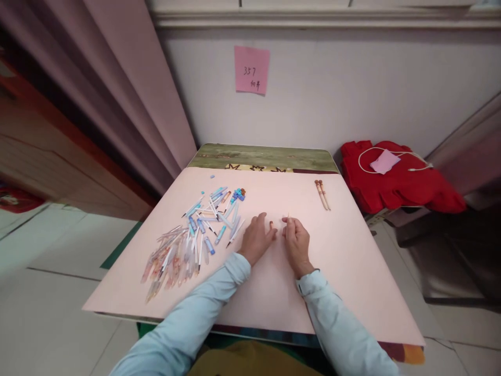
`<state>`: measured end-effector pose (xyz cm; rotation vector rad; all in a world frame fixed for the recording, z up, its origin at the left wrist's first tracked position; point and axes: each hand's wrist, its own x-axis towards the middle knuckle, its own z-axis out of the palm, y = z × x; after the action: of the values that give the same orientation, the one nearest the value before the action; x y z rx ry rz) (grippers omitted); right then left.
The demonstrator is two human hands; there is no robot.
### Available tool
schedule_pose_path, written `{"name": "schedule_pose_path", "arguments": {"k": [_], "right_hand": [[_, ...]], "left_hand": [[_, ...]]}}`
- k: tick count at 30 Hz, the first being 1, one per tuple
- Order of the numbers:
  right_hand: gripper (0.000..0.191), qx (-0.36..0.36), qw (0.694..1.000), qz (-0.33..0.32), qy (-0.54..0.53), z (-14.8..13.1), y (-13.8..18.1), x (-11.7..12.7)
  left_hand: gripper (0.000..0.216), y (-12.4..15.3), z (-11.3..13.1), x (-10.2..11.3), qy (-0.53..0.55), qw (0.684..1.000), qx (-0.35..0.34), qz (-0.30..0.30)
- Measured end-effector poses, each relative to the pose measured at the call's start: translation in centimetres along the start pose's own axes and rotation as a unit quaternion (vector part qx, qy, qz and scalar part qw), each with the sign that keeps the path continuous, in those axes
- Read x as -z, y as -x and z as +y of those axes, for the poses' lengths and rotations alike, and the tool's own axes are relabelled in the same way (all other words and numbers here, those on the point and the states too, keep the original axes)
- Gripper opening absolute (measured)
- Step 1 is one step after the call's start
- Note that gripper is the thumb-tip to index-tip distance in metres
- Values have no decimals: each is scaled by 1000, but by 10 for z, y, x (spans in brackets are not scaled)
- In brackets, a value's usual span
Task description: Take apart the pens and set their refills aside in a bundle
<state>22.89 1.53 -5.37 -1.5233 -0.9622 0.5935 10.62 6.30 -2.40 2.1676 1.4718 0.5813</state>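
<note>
Pale pink covers the surface (352, 292), where the two hands work just apart: the left hand (256, 241) pinches a small brown piece (271, 224) at its thumb, and the right hand (297, 244) is curled, its fingertips closed around a thin pale piece (289, 214), mostly hidden. Left of them spreads a loose heap of pen parts (221, 234), blue, white and clear, while two brown-capped pens (322, 195) lie side by side at the far right.
</note>
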Motion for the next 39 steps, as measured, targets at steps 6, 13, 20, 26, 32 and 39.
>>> {"name": "schedule_pose_path", "arguments": {"k": [6,13,20,26,32,39], "right_hand": [[45,-26,999,11,-41,-1,4,3],[47,-16,999,-2,-45,1,7,3],[49,38,998,-23,51,-2,11,1],[40,68,974,-55,210,-7,18,-14],[47,11,998,-38,58,-22,-6,-42],[51,30,990,-12,138,-10,-25,-67]], "left_hand": [[21,-8,21,-10,-79,992,9,-101],[19,11,11,-14,-60,996,0,-66],[9,28,-12,0,353,933,69,-25],[19,1,-34,37,761,630,142,-68],[19,-39,-37,38,813,568,121,-52],[34,-27,-40,34,811,558,159,-71]]}}
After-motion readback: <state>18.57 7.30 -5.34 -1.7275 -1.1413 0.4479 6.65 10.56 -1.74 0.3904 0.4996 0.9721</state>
